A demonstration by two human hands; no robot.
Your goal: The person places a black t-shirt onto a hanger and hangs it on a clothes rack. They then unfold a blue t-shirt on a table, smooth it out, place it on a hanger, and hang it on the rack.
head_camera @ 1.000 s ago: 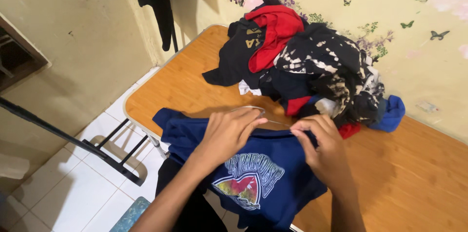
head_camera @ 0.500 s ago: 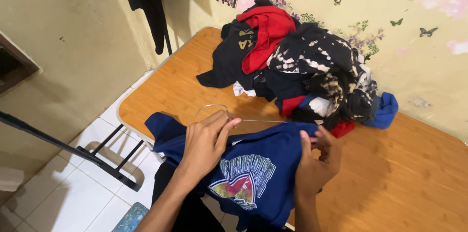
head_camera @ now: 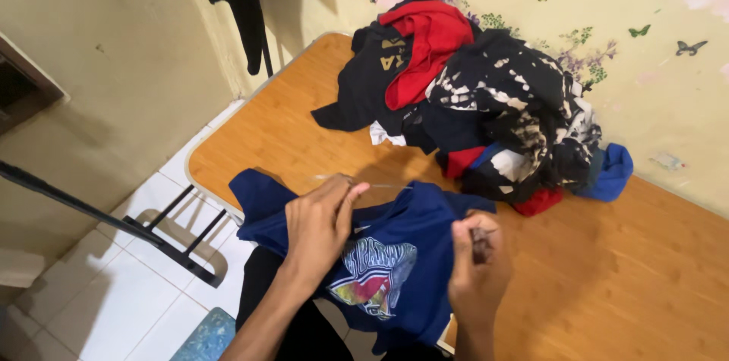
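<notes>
A: Where's the navy T-shirt (head_camera: 414, 251) sitting?

B: At six o'clock on the wooden tabletop (head_camera: 645, 270), draped over the near edge, its printed front up. The left hand (head_camera: 319, 224) is pinched on the collar area together with a thin wire hanger (head_camera: 357, 182), whose wire pokes out toward eleven o'clock. The right hand (head_camera: 478, 270) is curled shut on a bunch of the fabric at the shirt's three o'clock side.

A: What might go wrong?

B: I'd say the shirt could slide off the edge, since much of it overhangs. The wire could also snag the neck opening if it's pulled at an angle. The pile of clothes (head_camera: 486, 95) at twelve o'clock lies near enough that a wide sweep might drag a sleeve along.

A: Anything different from half a second ago?

B: Yes. The hanger's hook showed clear above the left hand then; now only a short length of wire shows. The right hand has dropped and closed tighter, and the shirt is more crumpled, its print partly folded in.
</notes>
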